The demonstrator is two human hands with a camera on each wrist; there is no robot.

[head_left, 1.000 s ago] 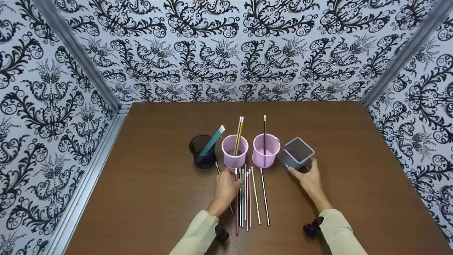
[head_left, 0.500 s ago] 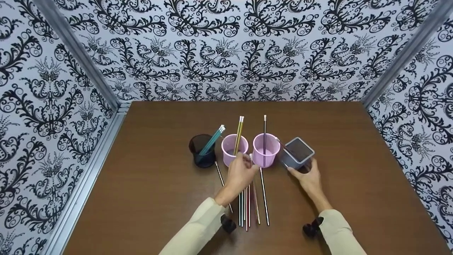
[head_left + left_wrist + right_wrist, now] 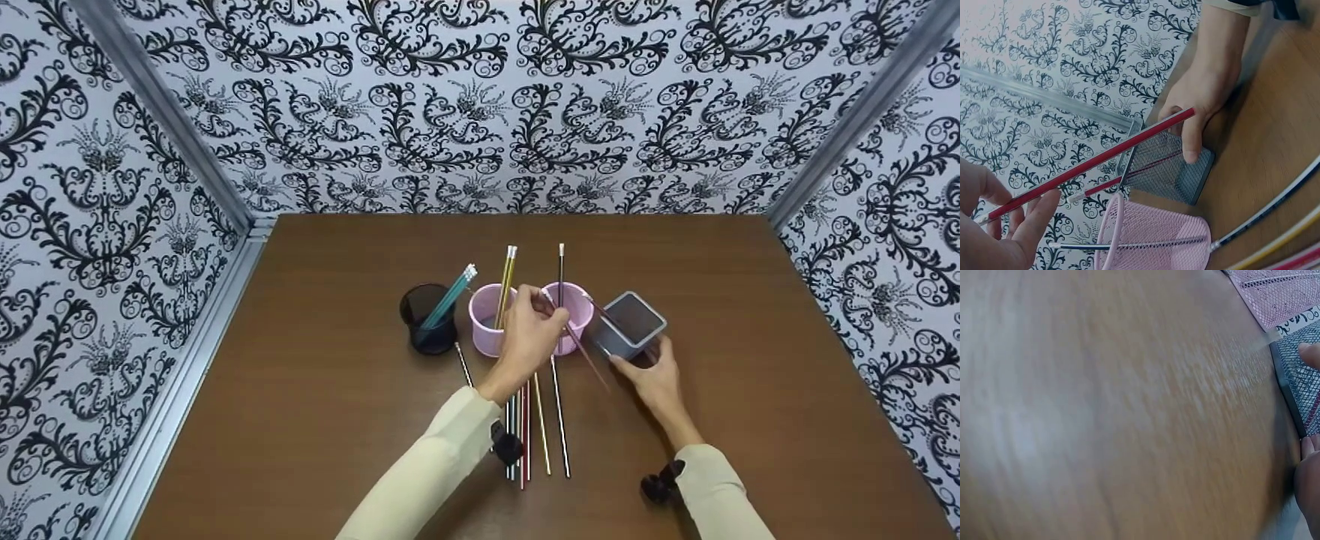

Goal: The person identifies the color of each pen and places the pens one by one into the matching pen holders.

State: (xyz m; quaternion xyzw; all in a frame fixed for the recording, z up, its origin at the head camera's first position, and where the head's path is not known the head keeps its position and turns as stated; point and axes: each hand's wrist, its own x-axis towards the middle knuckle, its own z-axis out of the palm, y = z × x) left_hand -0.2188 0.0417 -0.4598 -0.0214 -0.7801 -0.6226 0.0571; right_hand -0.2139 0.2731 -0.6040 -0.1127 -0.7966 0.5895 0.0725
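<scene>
My left hand pinches a red pencil near its white-tipped end, above the front of the right pink cup. In the left wrist view the red pencil slants up from the fingers of my left hand. My right hand grips the grey square mesh cup by its lower sides; a red pencil leans inside it. One dark pencil stands in the right pink cup. The right wrist view catches only parts of my right hand at the mesh cup.
A black mesh cup with teal pencils stands at the left, beside a pink cup holding yellow pencils. Several loose pencils, among them a yellow one and a black one, lie on the brown table.
My left hand has lifted a red pencil from the loose ones and moved right and away from me, to the right pink cup. My right hand and the cups have stayed put.
</scene>
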